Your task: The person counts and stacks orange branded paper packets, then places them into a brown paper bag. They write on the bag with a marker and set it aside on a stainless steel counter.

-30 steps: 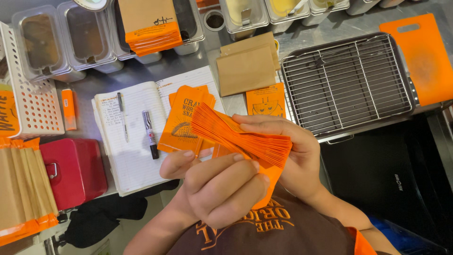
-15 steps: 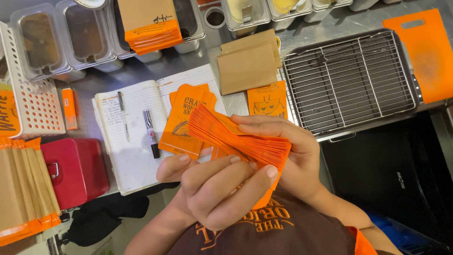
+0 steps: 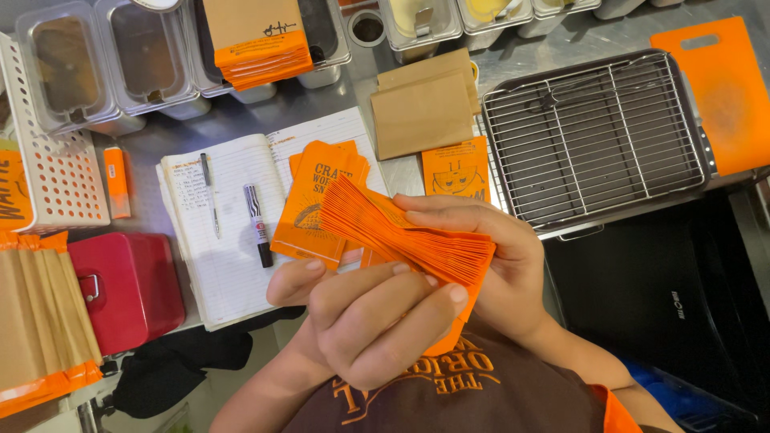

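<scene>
1. Both hands are close together, and both hold one thick stack of orange paper sleeves.
2. The left hand is under the stack, with its fingers curled up over the near edge and its thumb out to the left.
3. The right hand wraps round the right end of the stack, with its fingers lying along the top.
4. The stack is fanned out, so many thin orange edges show.
5. Just past the hands, a few orange sleeves with dark print lie on an open notebook.
6. A black marker and a thin pen rest on the notebook too.
7. Another orange sleeve with a drawing lies just beyond the right hand.
8. Behind that one are plain brown paper bags.
9. To the right of the hands is a wire rack in a metal tray.
10. Far to the left is a red box.
</scene>
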